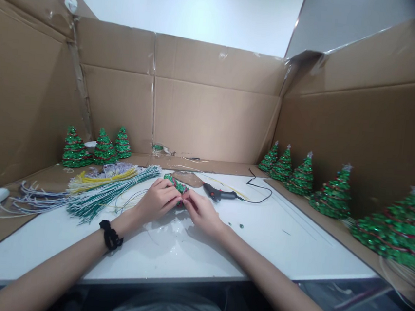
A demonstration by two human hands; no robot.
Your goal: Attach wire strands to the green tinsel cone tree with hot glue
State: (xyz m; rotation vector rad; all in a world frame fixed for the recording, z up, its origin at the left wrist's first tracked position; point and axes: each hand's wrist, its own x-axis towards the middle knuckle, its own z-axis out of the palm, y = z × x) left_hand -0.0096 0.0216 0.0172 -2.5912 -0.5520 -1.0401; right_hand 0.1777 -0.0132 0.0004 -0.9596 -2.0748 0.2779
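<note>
A small green tinsel tree (176,185), unfinished, is held just above the white bench (265,239) near its middle, pinched between the left hand (157,200) and the right hand (202,212), both of which are closed on it with fingertips meeting at its lower end. The step in hand is judged to be the winding or fixing of its trim; a steady grip is called for next. A glue gun (219,193) lies just behind, green wire strands (110,190) to the left, finished trees (303,177) along the cardboard wall.
</note>
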